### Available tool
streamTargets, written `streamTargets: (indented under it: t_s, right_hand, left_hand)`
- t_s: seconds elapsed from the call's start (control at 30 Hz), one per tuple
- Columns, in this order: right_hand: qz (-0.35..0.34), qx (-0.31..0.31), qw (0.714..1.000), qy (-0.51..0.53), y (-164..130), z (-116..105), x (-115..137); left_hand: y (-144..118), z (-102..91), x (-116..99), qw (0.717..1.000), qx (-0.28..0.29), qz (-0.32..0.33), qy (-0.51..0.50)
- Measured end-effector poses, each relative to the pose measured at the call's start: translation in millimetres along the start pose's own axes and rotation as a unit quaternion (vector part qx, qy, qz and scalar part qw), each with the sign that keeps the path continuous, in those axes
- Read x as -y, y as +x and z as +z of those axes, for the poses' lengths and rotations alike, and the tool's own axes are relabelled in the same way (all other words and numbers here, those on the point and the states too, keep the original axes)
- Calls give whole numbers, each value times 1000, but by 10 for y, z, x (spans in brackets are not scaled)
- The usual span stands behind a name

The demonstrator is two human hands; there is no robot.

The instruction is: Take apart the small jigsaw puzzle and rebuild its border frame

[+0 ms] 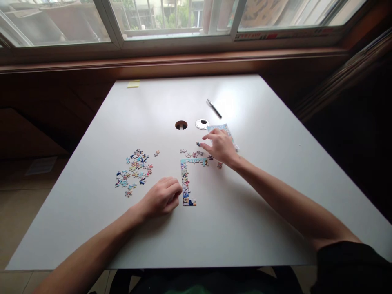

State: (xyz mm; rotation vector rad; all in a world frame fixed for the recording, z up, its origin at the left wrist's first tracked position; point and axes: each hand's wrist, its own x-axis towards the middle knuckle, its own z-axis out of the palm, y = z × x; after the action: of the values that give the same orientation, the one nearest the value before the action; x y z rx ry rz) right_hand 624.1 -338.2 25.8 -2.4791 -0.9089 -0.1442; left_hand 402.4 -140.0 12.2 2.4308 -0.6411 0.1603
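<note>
Head view, near to far. At the bottom edge a dark sleeve (349, 265) covers the right upper arm and runs out of frame; the left forearm enters bare from the lower left, its elbow cut off. Beneath the near rim of the white table (214, 228) only dark shapes show, too dim to identify.

The left hand (162, 198) rests on the tabletop, palm down, fingers curled loosely inward. Its fingertips lie just beside the vertical run of the joined puzzle border (186, 181); whether they touch it, or enclose a piece, cannot be told.

The border forms an L: a column of linked pieces and a pale blue row turning right at its top. Its printed picture is too small to read. Left of it, well apart, lies a scatter of loose pieces (134, 171).

The right arm stretches forward, nearly straight. The right hand (221, 146) hovers palm down beyond the row, thumb and forefinger narrowed on a small dark puzzle piece (198, 144) held at its left. A few single pieces lie beneath and beside it. The hand partly hides a pale printed sheet (228, 132).

Farther off: a round cable hole (181, 125), its detached metal cover (202, 124), a pen (214, 108), and a yellow note pad (133, 83) at the far edge. Windows beyond are cropped.
</note>
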Motion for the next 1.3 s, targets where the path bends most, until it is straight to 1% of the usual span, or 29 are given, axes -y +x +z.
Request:
streamTargets:
  t_s: [0.07, 0.17, 0.3, 0.4, 0.5, 0.63, 0.67, 0.73, 0.8, 0.9, 1.03, 1.13, 1.3]
  right_hand:
    - [12, 4, 1000, -13, 126, 104, 6]
    - [20, 24, 999, -21, 210, 182, 45]
    - [16, 46, 999, -9, 261, 195, 122]
    - [4, 75, 997, 35, 210, 153, 178]
    - [-7, 120, 987, 105, -42, 44, 229]
    - [-14, 189, 964, 184, -671, -146, 321]
    - [-16, 207, 954, 217, -840, -183, 351]
    - [-6, 215, 944, 251, -1135, -228, 415]
    - [1, 199, 946, 254, -1336, -231, 472]
    - [-44, 187, 949, 249, -1450, -179, 519]
    - [-97, 185, 950, 230, -1431, -84, 508]
    - [-115, 183, 951, 220, -1426, -46, 483]
    - [-125, 181, 952, 211, -1443, -43, 473]
  left_hand:
    - [-4, 3, 8, 1000, -5, 3, 2]
    - [-15, 11, 24, 1000, -11, 8, 4]
    - [-24, 17, 32, 1000, -14, 11, 6]
    - [-25, 12, 35, 1000, -13, 12, 4]
    - [-28, 3, 34, 1000, -13, 17, -1]
    - [-35, 11, 6, 999, -13, 51, 14]
    - [-37, 18, -7, 998, -14, 65, 19]
    - [-39, 37, -33, 995, -8, 94, 30]
    - [-40, 60, -54, 993, 3, 115, 40]
    - [-35, 91, -64, 989, 18, 135, 52]
    - [-22, 97, -68, 989, 18, 135, 50]
    - [-10, 80, -85, 990, 17, 132, 50]
    - [-3, 63, -109, 990, 19, 128, 54]
